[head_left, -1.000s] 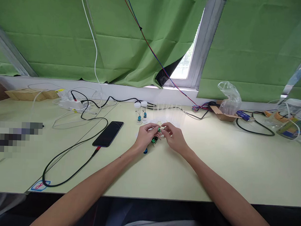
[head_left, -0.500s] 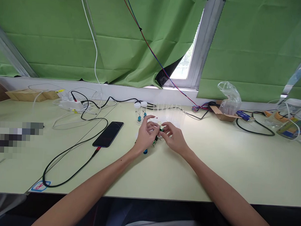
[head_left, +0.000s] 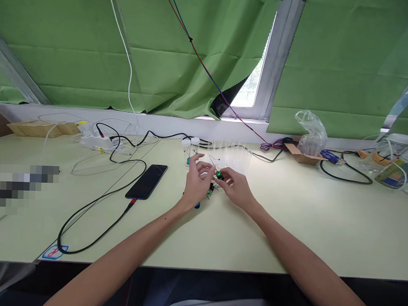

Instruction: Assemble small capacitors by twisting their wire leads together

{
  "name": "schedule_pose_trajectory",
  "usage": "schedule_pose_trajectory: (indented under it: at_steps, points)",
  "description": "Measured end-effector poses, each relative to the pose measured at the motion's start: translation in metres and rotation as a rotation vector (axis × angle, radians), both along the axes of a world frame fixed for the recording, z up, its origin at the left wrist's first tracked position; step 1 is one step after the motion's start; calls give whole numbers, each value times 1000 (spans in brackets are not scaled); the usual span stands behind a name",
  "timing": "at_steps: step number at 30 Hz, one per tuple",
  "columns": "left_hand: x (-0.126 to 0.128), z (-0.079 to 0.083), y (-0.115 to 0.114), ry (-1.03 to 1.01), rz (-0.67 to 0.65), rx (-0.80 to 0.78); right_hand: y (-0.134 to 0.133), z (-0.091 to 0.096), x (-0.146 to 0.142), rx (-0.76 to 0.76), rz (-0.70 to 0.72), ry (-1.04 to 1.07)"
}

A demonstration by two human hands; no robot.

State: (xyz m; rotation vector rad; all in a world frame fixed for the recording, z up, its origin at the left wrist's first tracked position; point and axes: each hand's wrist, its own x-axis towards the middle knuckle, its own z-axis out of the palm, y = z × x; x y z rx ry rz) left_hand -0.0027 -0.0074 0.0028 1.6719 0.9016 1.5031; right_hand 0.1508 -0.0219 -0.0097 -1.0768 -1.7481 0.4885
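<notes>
My right hand (head_left: 236, 186) pinches a small green part (head_left: 219, 175) between thumb and fingertips. Close beside it, my left hand (head_left: 199, 178) has its thumb and a finger drawn together at the part's thin wire leads (head_left: 212, 160); its index finger is raised. What exactly the left fingertips grip is partly hidden. Below the hands lie several small green and black parts (head_left: 210, 190) with metal legs. A blue round part (head_left: 197, 205) shows under my left wrist. Behind my left hand stand two clear tubes with white caps (head_left: 186, 143), holding blue parts.
Several clear open tubes (head_left: 229, 150) stand behind the hands. A phone (head_left: 146, 182) on a black cable (head_left: 88, 204) lies at left, near a white power strip (head_left: 96, 142). To the right are a cardboard box (head_left: 304, 155) with a plastic bag and a clear jar (head_left: 396, 146).
The fingertips have parted slightly, and more of the green part shows in my right hand. My left fingers have shifted a little, with thin leads now visible above the part.
</notes>
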Motion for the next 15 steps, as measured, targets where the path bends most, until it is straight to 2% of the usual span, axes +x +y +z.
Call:
schedule_pose_trajectory:
  at_steps: [3,15]
  points:
    - [-1,0,4,-30,-23,-88,2,-2,1,5,-14,-14]
    - [-3,3,4,111,122,-47,6,-8,2,9,-19,-111]
